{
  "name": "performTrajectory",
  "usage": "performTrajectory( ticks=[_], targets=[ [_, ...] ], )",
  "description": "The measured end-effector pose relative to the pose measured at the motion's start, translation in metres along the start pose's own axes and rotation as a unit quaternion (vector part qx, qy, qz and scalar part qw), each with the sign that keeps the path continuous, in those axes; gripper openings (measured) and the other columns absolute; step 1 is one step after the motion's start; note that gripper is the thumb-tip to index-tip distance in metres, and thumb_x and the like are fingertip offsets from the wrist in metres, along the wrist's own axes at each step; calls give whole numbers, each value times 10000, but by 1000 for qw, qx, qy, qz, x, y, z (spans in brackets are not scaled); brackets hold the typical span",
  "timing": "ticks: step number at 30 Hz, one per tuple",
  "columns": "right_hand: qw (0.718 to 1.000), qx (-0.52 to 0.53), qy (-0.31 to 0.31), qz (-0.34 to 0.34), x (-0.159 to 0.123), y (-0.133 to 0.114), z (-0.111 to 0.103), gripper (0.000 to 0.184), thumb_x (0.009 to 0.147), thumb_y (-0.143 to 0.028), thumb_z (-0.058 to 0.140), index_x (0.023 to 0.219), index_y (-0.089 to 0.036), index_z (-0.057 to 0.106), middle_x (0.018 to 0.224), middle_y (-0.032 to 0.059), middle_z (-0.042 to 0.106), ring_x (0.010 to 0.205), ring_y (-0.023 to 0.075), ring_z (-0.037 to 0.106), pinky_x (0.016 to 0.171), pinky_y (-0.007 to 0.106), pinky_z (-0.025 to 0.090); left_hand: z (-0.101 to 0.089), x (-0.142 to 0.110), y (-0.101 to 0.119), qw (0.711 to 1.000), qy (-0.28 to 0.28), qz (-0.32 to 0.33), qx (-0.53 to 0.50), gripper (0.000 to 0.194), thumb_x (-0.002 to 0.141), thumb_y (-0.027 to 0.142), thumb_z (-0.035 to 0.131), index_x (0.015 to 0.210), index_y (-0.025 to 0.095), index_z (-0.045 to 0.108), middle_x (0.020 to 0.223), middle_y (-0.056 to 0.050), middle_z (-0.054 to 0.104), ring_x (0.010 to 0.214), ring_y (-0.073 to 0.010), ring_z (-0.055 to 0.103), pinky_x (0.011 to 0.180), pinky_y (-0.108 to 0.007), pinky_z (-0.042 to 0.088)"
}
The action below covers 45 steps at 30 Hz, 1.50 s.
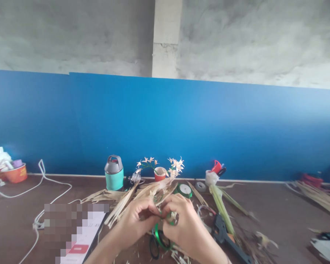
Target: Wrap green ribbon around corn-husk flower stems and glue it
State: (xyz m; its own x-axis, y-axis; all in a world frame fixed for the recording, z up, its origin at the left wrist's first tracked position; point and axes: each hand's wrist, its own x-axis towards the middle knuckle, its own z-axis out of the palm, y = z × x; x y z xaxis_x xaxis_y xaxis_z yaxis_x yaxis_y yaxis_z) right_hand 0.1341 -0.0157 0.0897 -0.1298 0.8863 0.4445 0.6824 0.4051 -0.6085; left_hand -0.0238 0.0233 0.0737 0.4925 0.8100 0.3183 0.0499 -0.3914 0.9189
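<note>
My left hand (139, 217) and my right hand (181, 216) meet at the middle of the table, fingertips pinched together. Between them is a thin green stem, mostly covered by the fingers. A pale flower (153, 195) shows just above the fingertips; whether it joins the stem, I cannot tell. A shiny green ribbon (158, 237) curves down below my right hand, over the dark scissor-like loops (154, 247). Behind the hands lie dry straw-coloured husks (123, 205) and a spool of green ribbon (185, 189).
A red cup (160, 174) with pale flowers (176, 165) stands at the back. Nearby are a teal lantern-shaped container (114, 176), a tape roll (200, 186) and a pen holder (211, 178). A glue gun (225, 234) lies right; a phone (84, 238) and white cable (56, 198) lie left.
</note>
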Motion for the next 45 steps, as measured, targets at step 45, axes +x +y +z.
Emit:
performTrajectory(
  ticks=[45],
  targets=[
    [980,183,-54,53,-1,9,-5,185,612,-30,507,577,-180,609,802,4,616,781,155,584,711,256,450,5,-3,-15,994,-5,-30,-107,175,697,307,694,695,143,631,631,6,529,552,-102,485,496,-205,377]
  ],
)
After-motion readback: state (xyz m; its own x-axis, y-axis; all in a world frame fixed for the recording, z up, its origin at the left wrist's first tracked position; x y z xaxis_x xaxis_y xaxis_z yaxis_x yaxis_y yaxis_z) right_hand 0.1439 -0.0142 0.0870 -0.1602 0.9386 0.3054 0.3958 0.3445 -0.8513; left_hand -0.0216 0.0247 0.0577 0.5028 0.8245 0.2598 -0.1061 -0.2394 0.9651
